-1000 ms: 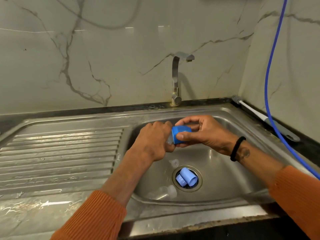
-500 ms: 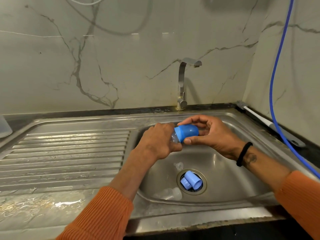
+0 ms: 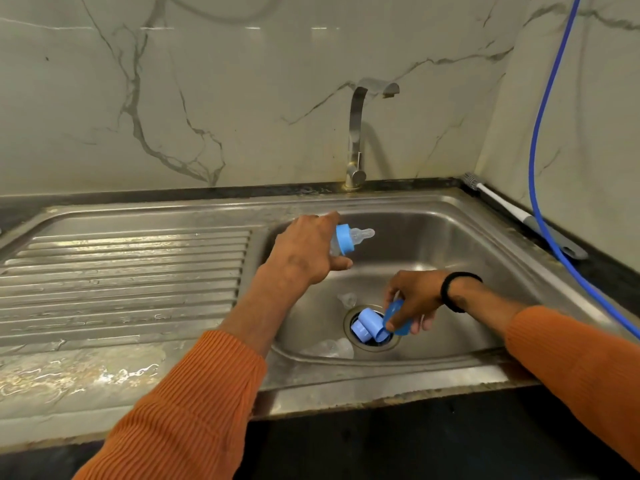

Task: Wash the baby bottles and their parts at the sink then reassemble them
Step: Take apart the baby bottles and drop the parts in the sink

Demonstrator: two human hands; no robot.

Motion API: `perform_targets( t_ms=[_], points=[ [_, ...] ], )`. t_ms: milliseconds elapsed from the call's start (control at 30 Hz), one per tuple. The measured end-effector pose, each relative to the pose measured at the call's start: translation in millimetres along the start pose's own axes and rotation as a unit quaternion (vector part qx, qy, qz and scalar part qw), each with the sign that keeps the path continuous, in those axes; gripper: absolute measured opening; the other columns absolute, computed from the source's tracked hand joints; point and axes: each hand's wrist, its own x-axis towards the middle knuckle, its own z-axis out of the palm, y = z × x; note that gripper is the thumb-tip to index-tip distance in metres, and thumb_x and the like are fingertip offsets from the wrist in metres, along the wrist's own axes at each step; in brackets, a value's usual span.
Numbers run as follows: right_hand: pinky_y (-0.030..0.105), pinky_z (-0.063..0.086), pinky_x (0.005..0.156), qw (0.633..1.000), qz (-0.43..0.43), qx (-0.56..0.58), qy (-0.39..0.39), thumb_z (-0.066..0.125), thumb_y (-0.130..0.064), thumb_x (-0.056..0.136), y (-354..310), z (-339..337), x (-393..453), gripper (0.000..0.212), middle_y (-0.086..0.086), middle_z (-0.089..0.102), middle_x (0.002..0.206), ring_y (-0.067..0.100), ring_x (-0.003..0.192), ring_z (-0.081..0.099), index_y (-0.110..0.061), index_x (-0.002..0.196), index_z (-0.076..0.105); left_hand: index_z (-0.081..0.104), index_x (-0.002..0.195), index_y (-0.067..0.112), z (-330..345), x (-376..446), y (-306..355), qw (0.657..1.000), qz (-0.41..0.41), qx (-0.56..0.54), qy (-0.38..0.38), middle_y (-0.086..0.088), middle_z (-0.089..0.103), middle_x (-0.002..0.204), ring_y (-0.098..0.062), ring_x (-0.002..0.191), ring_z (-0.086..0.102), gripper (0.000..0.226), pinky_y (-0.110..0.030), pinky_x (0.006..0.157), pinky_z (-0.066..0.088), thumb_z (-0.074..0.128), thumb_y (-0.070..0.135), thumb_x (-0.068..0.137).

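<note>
Left hand (image 3: 304, 252), centre of frame, grips a small clear baby bottle with a blue collar ring and clear silicone teat (image 3: 349, 240), held on its side over the upper left of the stainless steel sink basin (image 3: 450, 244), teat pointing right; bottle body mostly hidden in the fist. Right hand (image 3: 415, 299), lower right of centre, reaches down into the basin and pinches a translucent blue dome cap (image 3: 394, 317) between thumb and fingers, just above the round drain (image 3: 372, 329). Two light blue plastic ring parts (image 3: 369, 325) lie in the drain, touching each other, right beside the held cap. A loose clear teat (image 3: 347, 299) sits on the basin floor just above-left of the drain; a second clear bottle body (image 3: 329, 348) lies on its side at the basin's lower edge, left of the drain. Ribbed steel drainboard (image 3: 121, 271) fills the left of the frame, wet table (image 3: 69, 375) at lower left. Chrome tap (image 3: 358, 133) stands behind the basin against the marble wall (image 3: 207, 81). White-handled bottle brush (image 3: 502, 206) lies on the dark ledge at upper right, blue hose (image 3: 540, 133) hanging down over it. Orange ribbed sleeves (image 3: 190, 403) on both arms, black wristband (image 3: 453, 289) on the right wrist.
</note>
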Motion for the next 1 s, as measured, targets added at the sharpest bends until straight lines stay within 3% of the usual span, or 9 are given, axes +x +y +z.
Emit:
perform_targets(
  t_ms=[100, 200, 267, 333, 400, 500, 633, 800, 1000],
  points=[
    [0.044, 0.065, 0.076, 0.999, 0.038, -0.005, -0.022, 0.089, -0.026, 0.081, 2, 2, 0, 0.045, 0.016, 0.074, 0.104, 0.029, 0.073, 0.076, -0.012, 0.115, 0.063, 0.057, 0.123, 0.021, 0, -3, 1, 1.000, -0.002, -0.017, -0.002, -0.004, 0.065, 0.109, -0.020, 0.088, 0.053, 0.066, -0.034, 0.074, 0.040, 0.086, 0.051, 0.072],
    [0.038, 0.064, 0.067, 0.998, 0.016, -0.012, 0.060, 0.069, -0.018, 0.095, -3, -9, -5, 0.011, 0.013, 0.075, 0.104, 0.028, 0.075, 0.078, -0.013, 0.104, 0.069, 0.058, 0.121, 0.021, -1, -5, 3, 1.000, 0.001, -0.010, 0.002, -0.002, 0.065, 0.107, -0.019, 0.087, 0.055, 0.066, -0.032, 0.074, 0.041, 0.089, 0.049, 0.070],
    [0.034, 0.061, 0.062, 0.976, -0.055, 0.108, 0.180, 0.056, -0.021, 0.103, -13, -19, -10, 0.016, 0.016, 0.075, 0.103, 0.027, 0.076, 0.078, -0.013, 0.101, 0.070, 0.059, 0.122, 0.022, -3, -6, 2, 1.000, -0.004, 0.006, 0.006, -0.001, 0.064, 0.105, -0.019, 0.088, 0.055, 0.070, -0.032, 0.074, 0.042, 0.091, 0.050, 0.067],
    [0.036, 0.062, 0.067, 0.912, -0.126, 0.318, 0.226, 0.048, -0.039, 0.109, -29, -27, -23, 0.034, 0.018, 0.075, 0.104, 0.030, 0.080, 0.077, -0.011, 0.110, 0.068, 0.059, 0.120, 0.022, -5, -6, 0, 1.000, -0.011, 0.013, 0.013, -0.001, 0.065, 0.105, -0.018, 0.086, 0.053, 0.074, -0.031, 0.072, 0.040, 0.094, 0.050, 0.061],
    [0.043, 0.063, 0.076, 0.871, -0.166, 0.427, 0.174, 0.044, -0.058, 0.104, -44, -28, -39, 0.056, 0.020, 0.076, 0.102, 0.036, 0.086, 0.077, -0.009, 0.116, 0.067, 0.060, 0.119, 0.020, -4, -7, 1, 1.000, -0.010, 0.012, 0.012, 0.000, 0.064, 0.103, -0.016, 0.086, 0.051, 0.074, -0.031, 0.072, 0.039, 0.096, 0.046, 0.060],
    [0.046, 0.064, 0.080, 0.896, -0.187, 0.384, 0.120, 0.050, -0.068, 0.097, -55, -17, -51, 0.066, 0.018, 0.078, 0.097, 0.038, 0.088, 0.077, -0.006, 0.115, 0.068, 0.062, 0.118, 0.019, 3, -7, 8, 1.000, 0.005, 0.017, 0.013, 0.001, 0.068, 0.107, -0.015, 0.088, 0.057, 0.071, -0.031, 0.077, 0.046, 0.096, 0.041, 0.060],
    [0.036, 0.064, 0.075, 0.888, -0.210, 0.383, 0.145, 0.071, -0.049, 0.092, -60, -12, -56, 0.052, 0.019, 0.078, 0.094, 0.034, 0.086, 0.077, -0.002, 0.114, 0.068, 0.063, 0.115, 0.018, 7, -2, 12, 0.999, 0.017, 0.032, 0.040, -0.005, 0.069, 0.108, -0.017, 0.085, 0.053, 0.062, -0.031, 0.071, 0.040, 0.092, 0.044, 0.066],
    [0.032, 0.065, 0.077, 0.852, -0.213, 0.466, 0.104, 0.077, -0.035, 0.089, -56, -15, -56, 0.048, 0.022, 0.077, 0.100, 0.032, 0.092, 0.078, 0.003, 0.117, 0.067, 0.061, 0.119, 0.018, 9, -4, 15, 0.994, 0.033, 0.071, 0.080, -0.006, 0.064, 0.114, -0.026, 0.105, 0.058, 0.057, -0.031, 0.072, 0.036, 0.082, 0.049, 0.077],
    [0.030, 0.065, 0.076, 0.851, -0.248, 0.443, 0.134, 0.077, -0.030, 0.087, -58, -15, -56, 0.039, 0.019, 0.078, 0.097, 0.031, 0.091, 0.078, 0.000, 0.113, 0.072, 0.066, 0.107, 0.018, 1, -2, 12, 0.994, 0.039, 0.064, 0.081, -0.002, 0.069, 0.100, -0.014, 0.079, 0.046, 0.042, -0.030, 0.068, 0.035, 0.083, 0.040, 0.075]
  ],
)
